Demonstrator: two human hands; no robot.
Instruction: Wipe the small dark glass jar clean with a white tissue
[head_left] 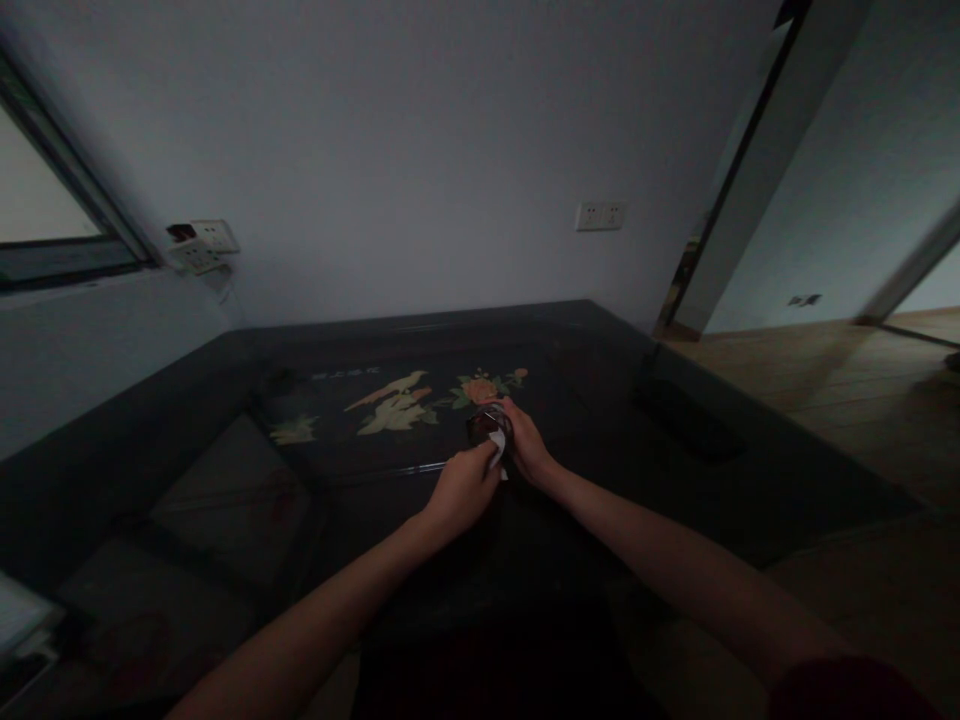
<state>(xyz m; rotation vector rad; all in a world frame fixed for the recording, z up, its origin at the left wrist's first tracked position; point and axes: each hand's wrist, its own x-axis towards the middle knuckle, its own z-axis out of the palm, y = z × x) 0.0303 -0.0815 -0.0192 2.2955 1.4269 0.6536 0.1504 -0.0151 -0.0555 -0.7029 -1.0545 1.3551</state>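
Observation:
My left hand (pixel 466 488) is closed on a small white tissue (pixel 497 440), pressing it against a dark, rounded, glassy object (pixel 480 428). Around the right side of that glassy object curl the fingers of my right hand (pixel 525 440). Dim light and my fingers hide much of it, so I cannot tell its exact kind. Both hands are over the middle of a dark, glossy table (pixel 570 350), just in front of a painted flower (pixel 480 388) on its top.
A pale bird picture (pixel 394 405) decorates the tabletop. Farther right, a dark long shape (pixel 686 420) shows on or under the glass. The wall behind bears a double socket (pixel 600 216). A white object (pixel 22 625) stands at the lower left. Wooden floor (pixel 810 390) lies to the right.

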